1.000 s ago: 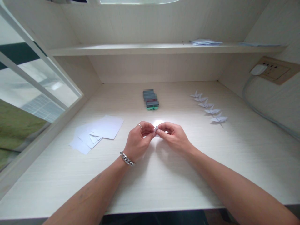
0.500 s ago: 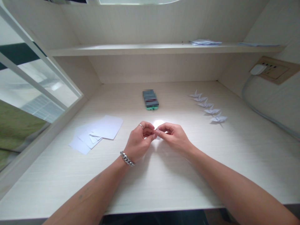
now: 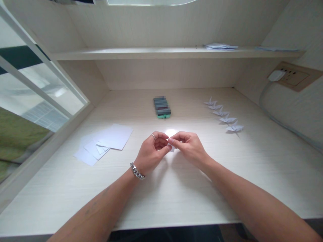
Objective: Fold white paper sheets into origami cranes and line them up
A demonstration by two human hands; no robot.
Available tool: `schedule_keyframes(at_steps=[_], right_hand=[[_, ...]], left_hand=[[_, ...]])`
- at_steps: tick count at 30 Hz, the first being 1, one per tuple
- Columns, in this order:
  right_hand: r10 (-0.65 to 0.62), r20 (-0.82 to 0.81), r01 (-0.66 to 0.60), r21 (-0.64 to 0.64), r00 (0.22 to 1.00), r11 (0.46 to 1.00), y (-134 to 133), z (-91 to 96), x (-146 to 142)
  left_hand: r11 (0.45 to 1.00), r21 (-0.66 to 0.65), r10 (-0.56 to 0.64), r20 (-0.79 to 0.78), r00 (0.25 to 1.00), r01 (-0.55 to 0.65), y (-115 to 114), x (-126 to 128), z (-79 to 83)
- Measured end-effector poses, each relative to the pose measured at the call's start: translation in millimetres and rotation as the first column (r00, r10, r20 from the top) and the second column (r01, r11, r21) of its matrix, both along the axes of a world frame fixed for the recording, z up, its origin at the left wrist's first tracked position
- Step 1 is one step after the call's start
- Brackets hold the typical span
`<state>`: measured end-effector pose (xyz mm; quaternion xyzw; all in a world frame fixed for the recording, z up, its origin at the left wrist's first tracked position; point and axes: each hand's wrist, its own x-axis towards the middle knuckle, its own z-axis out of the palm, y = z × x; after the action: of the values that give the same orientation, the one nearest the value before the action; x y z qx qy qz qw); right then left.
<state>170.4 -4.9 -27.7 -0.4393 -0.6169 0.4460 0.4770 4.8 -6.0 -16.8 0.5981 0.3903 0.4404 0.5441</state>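
Note:
Between my two hands is a small folded piece of white paper, mostly covered by my fingers. My left hand, with a ring and a chain bracelet, pinches it from the left. From the right, my right hand grips it between thumb and forefinger. Both hands meet just above the middle of the desk. Several folded paper cranes stand in a slanting row to the right. Loose white paper sheets lie overlapping on the left, with a smaller folded piece on them.
Behind my hands lies a dark, blurred-out phone-like object with a green edge. A shelf runs across the back, carrying a stack of paper. On the right wall, a white plug and its cable hang from a socket plate.
My fingers have shifted slightly on the paper, and more of it shows below my thumbs. The cranes and sheets stay where they were.

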Motion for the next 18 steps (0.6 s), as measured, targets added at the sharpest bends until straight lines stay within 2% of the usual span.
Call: schedule_keyframes(at_steps=[4,7,12,18], right_hand=[[0.059,-0.051,-0.063,-0.085,0.997,0.994,2.2,-0.8,-2.1],[0.106,0.046,-0.1,-0.111,0.993,0.989,1.8,1.5,-2.7],[0.081,0.187,-0.065,-0.089,0.979,0.994,-2.7,7.2,-2.8],[0.073,0.219,-0.063,-0.051,0.973,0.997,-4.0,7.5,-6.0]], left_hand=[[0.994,-0.036,0.106,0.057,0.993,-0.104,4.1,-1.9,0.7],[0.981,-0.054,0.188,0.083,0.979,-0.184,6.6,-3.1,2.0],[0.99,-0.052,0.131,0.03,0.991,-0.13,5.9,-2.0,2.9],[0.977,-0.019,0.213,-0.059,0.975,-0.214,8.3,-5.7,-1.2]])
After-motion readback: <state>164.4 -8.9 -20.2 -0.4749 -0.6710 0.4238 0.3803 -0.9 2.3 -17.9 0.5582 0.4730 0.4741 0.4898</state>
